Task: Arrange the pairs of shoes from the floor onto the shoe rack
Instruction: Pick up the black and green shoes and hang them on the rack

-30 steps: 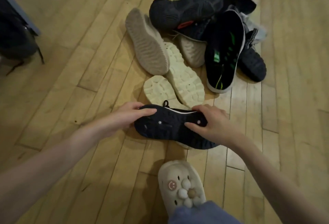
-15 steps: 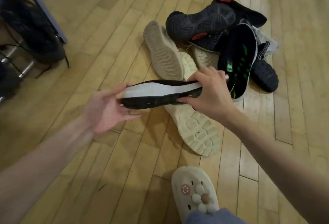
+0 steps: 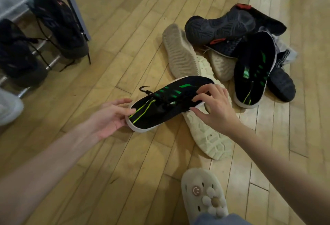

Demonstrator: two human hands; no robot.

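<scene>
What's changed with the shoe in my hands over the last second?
The black and green shoe was lifted off the floor and turned from sole-up to upper-up. The left hand now cups its toe; the right hand holds its heel end. The pile, including its mate, stayed put.

both forearms bare, reaching in from the near edge toward the middle. left hand (image 3: 111,115) turned palm up and inward, fingers fairly straight, cupping the near-left end of the black shoe (image 3: 167,100) with thumb laid on top. right hand (image 3: 212,107) palm down over the far-right end, fingers spread and bent, fingertips (image 3: 200,91) and thumb pinching the upper (how firm the hold is cannot be told). wrists well apart.
</scene>
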